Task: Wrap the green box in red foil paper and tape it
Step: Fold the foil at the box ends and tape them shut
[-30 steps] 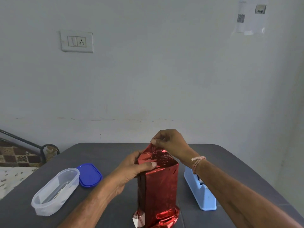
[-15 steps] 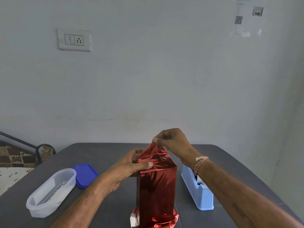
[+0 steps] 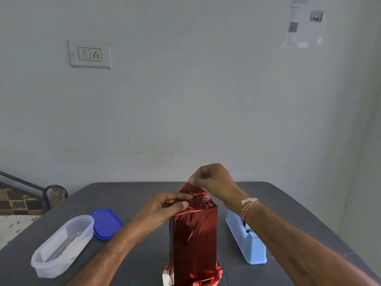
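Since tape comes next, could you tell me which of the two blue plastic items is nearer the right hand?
The light blue plastic tape dispenser, right of the red foil-wrapped box; the dark blue oval lid lies left.

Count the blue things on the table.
2: a dark blue lid left of the foil-wrapped box, and a light blue tape dispenser to its right. More may hide behind the box.

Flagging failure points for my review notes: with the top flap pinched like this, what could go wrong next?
1. Both the right hand and left hand hold the red foil at the top; reaching for the tape dispenser could let the fold spring open.
2. The tall wrapped box stands on crumpled foil at its base, so pulling upward might tip it.
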`<state>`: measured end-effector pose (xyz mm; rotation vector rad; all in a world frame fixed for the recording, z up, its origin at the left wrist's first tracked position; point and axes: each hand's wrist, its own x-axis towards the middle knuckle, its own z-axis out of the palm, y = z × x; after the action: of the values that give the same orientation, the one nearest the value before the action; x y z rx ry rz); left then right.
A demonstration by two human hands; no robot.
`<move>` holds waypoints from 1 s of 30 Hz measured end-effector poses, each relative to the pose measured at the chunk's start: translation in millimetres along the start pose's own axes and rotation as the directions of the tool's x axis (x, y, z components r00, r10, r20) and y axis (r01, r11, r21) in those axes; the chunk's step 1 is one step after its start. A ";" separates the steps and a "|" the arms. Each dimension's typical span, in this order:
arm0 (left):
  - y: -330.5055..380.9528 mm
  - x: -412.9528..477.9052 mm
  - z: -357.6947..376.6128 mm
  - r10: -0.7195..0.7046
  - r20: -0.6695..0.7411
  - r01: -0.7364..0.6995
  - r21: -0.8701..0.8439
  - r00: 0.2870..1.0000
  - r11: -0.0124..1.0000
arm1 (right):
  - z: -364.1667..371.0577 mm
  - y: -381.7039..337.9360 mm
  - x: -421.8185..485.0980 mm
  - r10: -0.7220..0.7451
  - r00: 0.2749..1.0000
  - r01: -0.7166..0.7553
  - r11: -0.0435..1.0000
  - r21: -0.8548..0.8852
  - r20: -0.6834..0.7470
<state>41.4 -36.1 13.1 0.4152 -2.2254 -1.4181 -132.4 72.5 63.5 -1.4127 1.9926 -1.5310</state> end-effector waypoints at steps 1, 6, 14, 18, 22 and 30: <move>0.2 -0.4 1.3 -0.002 -0.005 0.002 -0.006 1.000 1.000 | 0.0 0.1 -2.1 -0.008 1.000 0.008 1.000 -0.002 -0.001; 1.3 -2.6 3.7 0.001 -0.007 -0.001 -0.011 1.000 1.000 | -2.5 -0.4 -9.8 -0.052 0.999 0.052 0.998 -0.046 -0.007; -4.4 -4.9 4.7 0.014 -0.101 -0.018 -0.042 0.995 0.999 | -1.8 0.1 -25.9 -0.147 0.989 0.142 0.971 -0.192 -0.013; -8.0 -4.9 8.7 -0.001 -0.197 -0.014 -0.077 0.980 0.997 | 0.7 3.4 -34.5 -0.136 0.990 0.127 0.972 -0.196 -0.033; -11.2 -3.3 9.5 -0.039 -0.231 0.016 -0.101 0.972 0.995 | 3.1 6.5 -40.4 -0.118 0.990 0.103 0.979 -0.176 -0.078; -15.2 -7.6 10.9 0.057 -0.194 -0.061 -0.019 0.979 0.998 | 6.7 12.0 -50.8 -0.163 0.979 0.130 0.960 -0.246 -0.121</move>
<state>42.1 -30.5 -6.3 0.4542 -2.0462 -1.3150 -109.0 109.0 33.6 -1.6180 2.2651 -1.5309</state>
